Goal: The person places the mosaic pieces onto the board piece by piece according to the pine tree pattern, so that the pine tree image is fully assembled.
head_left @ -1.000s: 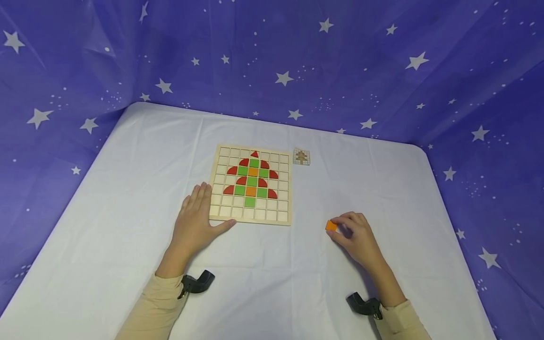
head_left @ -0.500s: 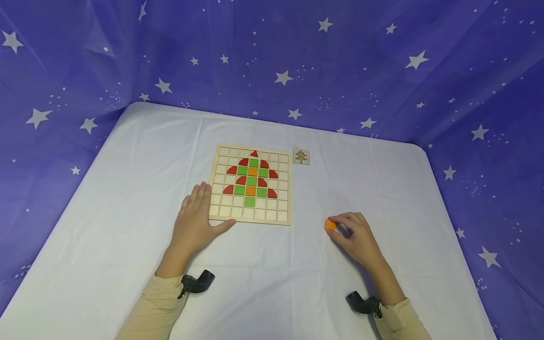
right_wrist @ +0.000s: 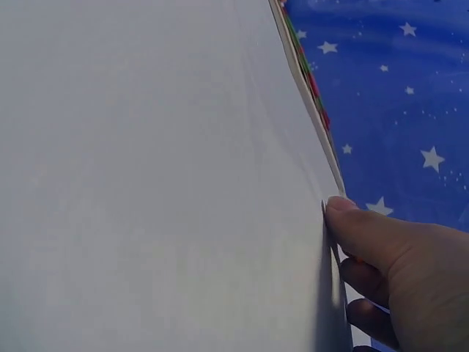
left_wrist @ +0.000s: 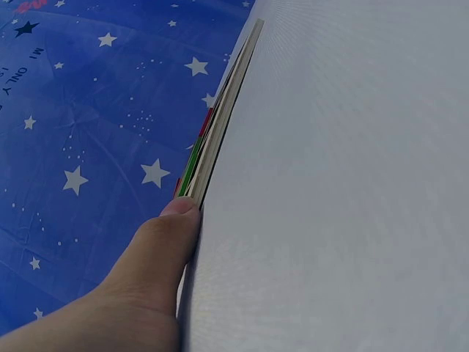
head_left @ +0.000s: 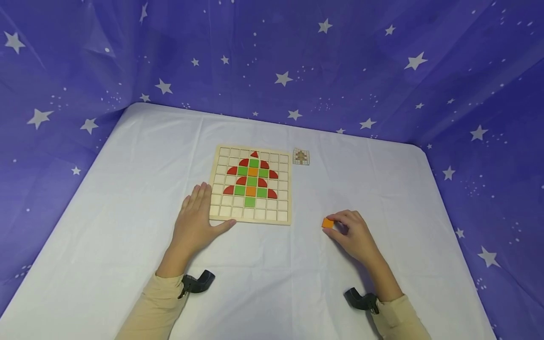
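Observation:
A light wooden grid board [head_left: 278,213] lies on the table, its cells holding red, green and orange tiles in a tree shape. At its lower left corner rests my left hand [head_left: 193,226]: straight fingers along the left side, thumb [left_wrist: 179,209] at the near edge. To the right of the board, my right hand [head_left: 354,236] pinches an orange square tile [head_left: 327,223] between thumb and fingers, low over the cloth. In the right wrist view the thumb [right_wrist: 363,224] shows, and the tile is mostly hidden by the hand.
A small card with a printed tree on a grid [head_left: 301,157] lies just right of the board's far corner. White cloth [head_left: 361,174] covers the table. Behind it and at the sides hangs a blue curtain with stars [head_left: 272,56]. Each wrist carries a black camera mount [head_left: 361,300].
My right hand has shifted slightly left and away from me, carrying the orange tile a little closer to the board. The left hand and the board stay in place.

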`<state>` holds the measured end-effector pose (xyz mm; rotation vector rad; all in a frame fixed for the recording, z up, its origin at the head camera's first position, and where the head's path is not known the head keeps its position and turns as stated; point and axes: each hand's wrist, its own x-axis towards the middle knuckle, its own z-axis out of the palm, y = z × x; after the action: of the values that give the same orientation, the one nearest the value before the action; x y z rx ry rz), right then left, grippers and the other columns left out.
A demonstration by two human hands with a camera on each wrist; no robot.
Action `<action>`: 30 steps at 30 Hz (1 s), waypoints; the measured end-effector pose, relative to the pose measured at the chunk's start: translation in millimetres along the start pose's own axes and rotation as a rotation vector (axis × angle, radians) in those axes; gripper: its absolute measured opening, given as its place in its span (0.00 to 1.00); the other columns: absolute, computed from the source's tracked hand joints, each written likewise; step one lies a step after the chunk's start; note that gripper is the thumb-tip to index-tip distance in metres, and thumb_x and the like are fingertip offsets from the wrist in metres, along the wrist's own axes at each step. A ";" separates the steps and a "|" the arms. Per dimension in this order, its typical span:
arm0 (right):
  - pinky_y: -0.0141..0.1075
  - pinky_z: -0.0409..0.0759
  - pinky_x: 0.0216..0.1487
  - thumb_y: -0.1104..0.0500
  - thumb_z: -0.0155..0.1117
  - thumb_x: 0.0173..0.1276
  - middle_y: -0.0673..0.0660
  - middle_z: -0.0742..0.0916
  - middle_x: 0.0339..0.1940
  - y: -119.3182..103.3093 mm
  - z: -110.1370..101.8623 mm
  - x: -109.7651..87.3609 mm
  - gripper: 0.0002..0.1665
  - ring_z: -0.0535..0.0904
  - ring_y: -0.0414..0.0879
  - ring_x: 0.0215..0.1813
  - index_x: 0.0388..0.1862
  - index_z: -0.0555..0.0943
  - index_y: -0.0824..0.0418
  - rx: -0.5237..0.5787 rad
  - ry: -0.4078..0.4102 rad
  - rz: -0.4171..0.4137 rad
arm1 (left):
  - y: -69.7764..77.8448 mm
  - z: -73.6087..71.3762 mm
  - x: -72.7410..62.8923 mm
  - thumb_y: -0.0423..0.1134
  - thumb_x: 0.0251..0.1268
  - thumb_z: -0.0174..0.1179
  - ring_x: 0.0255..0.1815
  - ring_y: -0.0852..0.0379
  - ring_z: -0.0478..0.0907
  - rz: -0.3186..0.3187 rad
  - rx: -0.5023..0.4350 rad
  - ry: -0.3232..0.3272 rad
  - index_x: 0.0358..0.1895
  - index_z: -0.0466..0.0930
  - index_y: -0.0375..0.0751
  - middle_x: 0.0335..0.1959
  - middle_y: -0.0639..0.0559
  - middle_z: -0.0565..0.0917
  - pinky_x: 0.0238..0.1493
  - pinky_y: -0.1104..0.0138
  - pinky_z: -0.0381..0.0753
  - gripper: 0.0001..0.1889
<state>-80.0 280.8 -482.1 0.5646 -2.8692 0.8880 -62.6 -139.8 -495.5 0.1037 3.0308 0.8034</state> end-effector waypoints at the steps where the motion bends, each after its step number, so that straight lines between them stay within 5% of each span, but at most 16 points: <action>1: 0.37 0.72 0.47 0.53 0.78 0.57 0.48 0.87 0.44 -2.5 1.6 1.6 0.19 0.75 0.44 0.49 0.47 0.87 0.55 0.002 -0.008 0.005 | -0.1 0.3 -0.3 0.74 0.53 0.61 0.83 0.40 0.42 0.000 -0.001 -0.001 0.79 0.41 0.32 0.81 0.37 0.47 0.81 0.45 0.43 0.64; 12: 0.43 0.72 0.54 0.49 0.77 0.58 0.45 0.86 0.44 -53.6 35.8 36.6 0.18 0.75 0.43 0.50 0.46 0.86 0.52 0.047 -0.054 -0.062 | -0.3 1.0 -0.4 0.74 0.53 0.61 0.83 0.40 0.42 0.002 0.004 0.003 0.79 0.41 0.32 0.81 0.37 0.47 0.81 0.45 0.44 0.64; 19: 0.48 0.63 0.60 0.46 0.76 0.58 0.45 0.86 0.44 -93.6 63.3 55.2 0.18 0.72 0.45 0.51 0.46 0.87 0.50 -0.010 -0.051 -0.143 | 0.0 0.3 -0.1 0.74 0.53 0.61 0.83 0.40 0.42 0.002 0.008 0.001 0.80 0.41 0.32 0.81 0.37 0.48 0.81 0.46 0.44 0.64; 30: 0.47 0.66 0.61 0.43 0.74 0.60 0.45 0.85 0.46 -136.2 91.5 78.6 0.19 0.73 0.45 0.53 0.47 0.87 0.47 -0.071 -0.135 -0.228 | -0.2 -0.2 0.0 0.73 0.53 0.62 0.83 0.40 0.43 0.005 0.014 0.010 0.79 0.42 0.31 0.81 0.36 0.49 0.81 0.46 0.45 0.64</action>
<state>-100.0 100.3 -471.1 0.9550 -2.8601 0.7354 -62.6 -140.0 -495.5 0.1072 3.0470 0.7857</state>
